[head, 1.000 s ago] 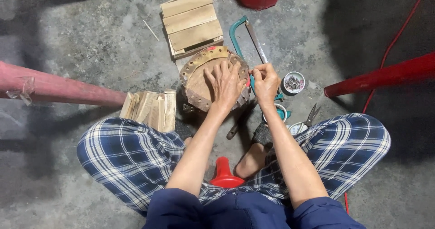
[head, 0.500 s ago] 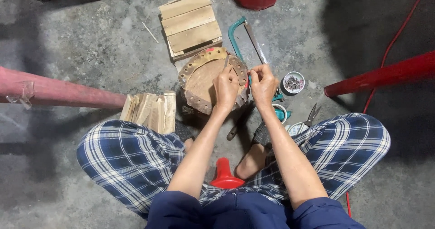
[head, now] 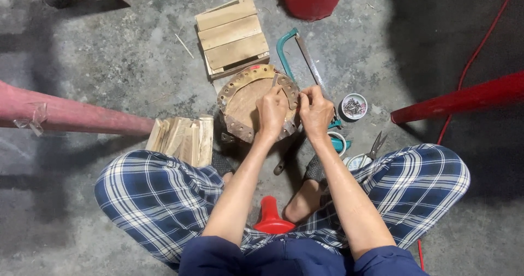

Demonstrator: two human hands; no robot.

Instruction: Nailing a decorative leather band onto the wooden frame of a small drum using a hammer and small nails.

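A round wooden disc (head: pixel 245 104) lies on the concrete floor in front of my crossed legs. A brown perforated strip (head: pixel 240 79) runs around its rim. My left hand (head: pixel 272 111) rests on the disc's right side with its fingers curled onto the strip. Right beside it, my right hand (head: pixel 317 112) pinches at the same stretch of rim; what is between its fingertips is hidden. A teal hacksaw (head: pixel 285 46) lies just behind both hands.
A small bowl of nails (head: pixel 353 106), scissors (head: pixel 375 145) and a teal ring (head: pixel 338 142) lie to the right. A slatted wooden crate (head: pixel 232 36) sits behind, stacked wood pieces (head: pixel 183 138) to the left, a red cone (head: pixel 270 217) between my legs. A pink pole (head: pixel 71 115) and red bar (head: pixel 464 98) flank me.
My left hand has slid from lying flat over the middle of the disc to its right rim, fingers now curled. My right hand stays at the rim.
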